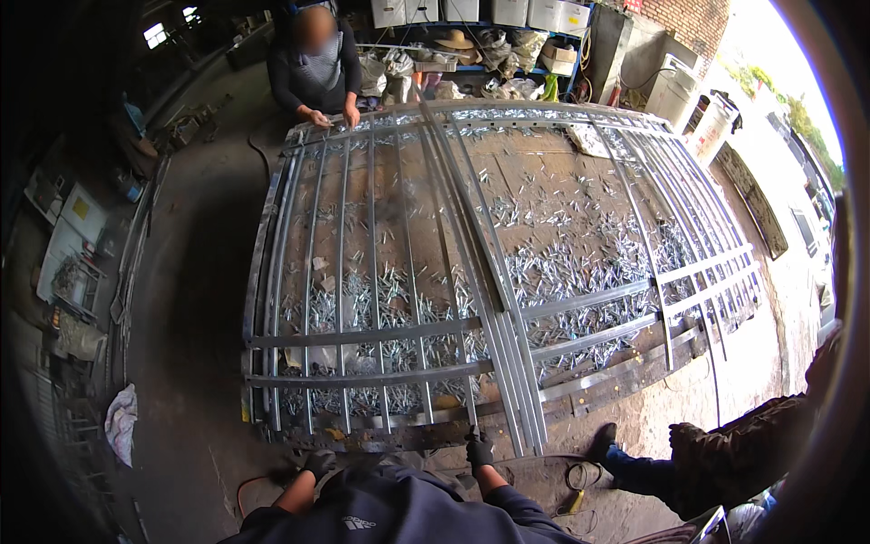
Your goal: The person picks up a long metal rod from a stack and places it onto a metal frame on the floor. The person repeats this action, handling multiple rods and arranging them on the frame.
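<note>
My right hand [479, 451], in a dark glove, is at the table's near edge, at the lower end of a long, thin metal bar [420, 304]. Its fingers look closed on that bar end. Dark-gloved too, my left hand [319, 462] is just off the near edge, its fingers too small and dark to make out. Long bars run from near to far across the worktable [444, 442]. Two crosswise metal rails [362, 337] lie over them on the left. A bundle of metal strips [510, 372] lies lengthwise near the middle.
Loose metal fasteners [580, 263] are strewn over the tabletop. A co-worker [317, 68] has both hands at the far left edge. Another person [743, 453] stands at right. Shelves with bags and boxes [471, 50] line the back; a cable [580, 476] lies on the floor.
</note>
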A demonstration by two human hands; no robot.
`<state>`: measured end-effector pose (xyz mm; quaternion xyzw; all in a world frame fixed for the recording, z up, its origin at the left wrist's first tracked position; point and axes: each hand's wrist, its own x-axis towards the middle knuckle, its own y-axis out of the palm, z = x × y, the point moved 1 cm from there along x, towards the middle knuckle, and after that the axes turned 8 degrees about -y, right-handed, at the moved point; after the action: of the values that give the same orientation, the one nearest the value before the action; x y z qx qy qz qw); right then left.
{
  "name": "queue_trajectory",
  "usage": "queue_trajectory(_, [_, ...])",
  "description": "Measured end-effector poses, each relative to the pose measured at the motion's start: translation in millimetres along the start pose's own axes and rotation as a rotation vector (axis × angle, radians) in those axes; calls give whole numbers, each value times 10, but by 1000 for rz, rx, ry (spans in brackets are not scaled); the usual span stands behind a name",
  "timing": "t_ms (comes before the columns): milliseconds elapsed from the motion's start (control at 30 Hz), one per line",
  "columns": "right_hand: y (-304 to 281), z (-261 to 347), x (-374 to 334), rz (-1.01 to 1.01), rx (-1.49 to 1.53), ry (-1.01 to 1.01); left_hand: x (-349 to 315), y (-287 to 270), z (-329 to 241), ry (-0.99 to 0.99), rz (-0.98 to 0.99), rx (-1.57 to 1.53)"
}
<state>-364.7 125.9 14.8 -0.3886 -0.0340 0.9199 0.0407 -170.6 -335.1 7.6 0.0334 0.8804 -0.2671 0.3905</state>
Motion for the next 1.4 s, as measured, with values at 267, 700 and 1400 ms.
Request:
queue_trajectory(267, [-16,-99,87,-3,4,-23,16,82,-1,228,-48,26])
queue_trajectory(700, [-23,-129,76,-80,-28,-115,135,51,-180,-43,161,-327])
queue_trajectory(1400, [-200,-442,615,396,-847,-752,-1037,1289,-1348,-205,-8,-760])
